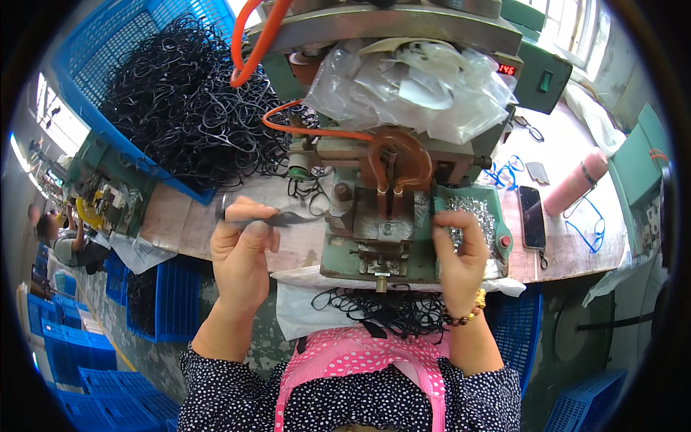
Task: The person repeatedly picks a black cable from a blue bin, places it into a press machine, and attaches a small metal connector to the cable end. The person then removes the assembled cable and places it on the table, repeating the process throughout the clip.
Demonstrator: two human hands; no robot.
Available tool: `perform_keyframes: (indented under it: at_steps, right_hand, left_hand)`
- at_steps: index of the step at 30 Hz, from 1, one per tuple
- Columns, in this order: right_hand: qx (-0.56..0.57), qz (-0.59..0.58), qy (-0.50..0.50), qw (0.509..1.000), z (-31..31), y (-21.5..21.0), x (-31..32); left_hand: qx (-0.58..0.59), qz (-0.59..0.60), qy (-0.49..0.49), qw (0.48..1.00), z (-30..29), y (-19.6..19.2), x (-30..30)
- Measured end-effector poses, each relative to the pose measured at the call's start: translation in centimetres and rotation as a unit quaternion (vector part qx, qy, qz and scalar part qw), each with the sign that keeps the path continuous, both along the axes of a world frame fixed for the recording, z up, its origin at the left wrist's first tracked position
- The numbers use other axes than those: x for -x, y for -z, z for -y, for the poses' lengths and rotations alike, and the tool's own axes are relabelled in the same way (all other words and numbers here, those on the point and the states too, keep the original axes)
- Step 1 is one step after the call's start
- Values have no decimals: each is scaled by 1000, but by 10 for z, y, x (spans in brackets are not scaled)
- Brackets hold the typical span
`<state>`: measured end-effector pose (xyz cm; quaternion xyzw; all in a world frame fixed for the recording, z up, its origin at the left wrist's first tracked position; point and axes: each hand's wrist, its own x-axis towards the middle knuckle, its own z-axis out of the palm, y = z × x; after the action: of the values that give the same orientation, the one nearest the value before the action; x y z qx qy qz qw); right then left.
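Note:
My left hand (241,263) is raised to the left of a green press machine (345,263), its thumb and fingers pinched on a dark, flat strap (291,218) that is blurred toward its free end. Right of the machine's metal die block (385,229), my right hand (461,255) is closed, with thumb and fingertips curled near the block's edge. Whatever it may hold is too small to make out. Behind that hand lies a green tray of small shiny metal pieces (471,210).
A blue crate (119,140) heaped with black looped straps (198,101) stands at the far left. Orange tubes (317,132) and plastic sheeting (414,90) hang on the machine. A phone (532,217) and pink bottle (576,183) are at right; more straps (381,309) lie on my lap.

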<state>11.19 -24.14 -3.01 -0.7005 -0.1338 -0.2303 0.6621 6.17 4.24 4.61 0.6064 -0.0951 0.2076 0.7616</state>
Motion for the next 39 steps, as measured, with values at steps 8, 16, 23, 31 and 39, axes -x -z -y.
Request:
perform_keyframes:
  at_steps: [8, 16, 23, 31, 39]
  right_hand:
    - [-111, -55, -105, 987, -56, -19, -1]
    - [-90, -43, -131, 986, -51, -18, -5]
    - [-78, -48, -97, 991, -12, -17, -2]
    - [-46, 39, 97, 993, 34, 1, 0]
    - [187, -36, 172, 967, 69, 53, -3]
  left_hand:
    - [-62, 77, -61, 993, 46, -9, -42]
    - [-148, 126, -57, 979, 58, 11, -20]
    - [-297, 149, -19, 943, 77, 26, -25]
    - [-313, 154, -25, 937, 83, 31, -42]
    - [-331, 220, -44, 917, 84, 44, -41]
